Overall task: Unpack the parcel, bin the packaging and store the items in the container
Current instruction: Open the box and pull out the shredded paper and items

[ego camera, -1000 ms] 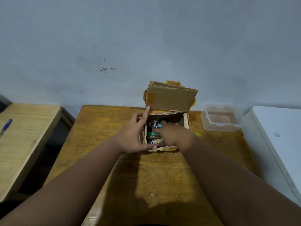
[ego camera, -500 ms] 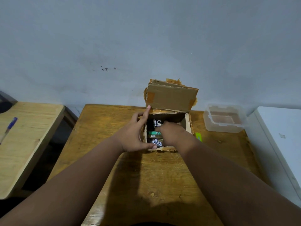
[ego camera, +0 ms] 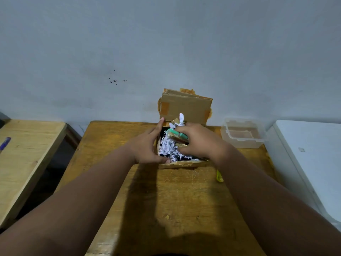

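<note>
Right hand (ego camera: 200,140) fingers curl around a bundle of small packets (ego camera: 177,136), green-and-tan, lifting them just above the open cardboard box (ego camera: 185,109) with a shred of paper caught on top. Left hand (ego camera: 147,145) fingers spread flat against the box's left wall, thumb on the near rim, bracing it. White shredded paper filler (ego camera: 168,147) lies under the right fingers, inside the box. Best: lift straight up, shake off the shreds, keep the brace, then carry right to the clear plastic container (ego camera: 243,133) on the table (ego camera: 175,191).
</note>
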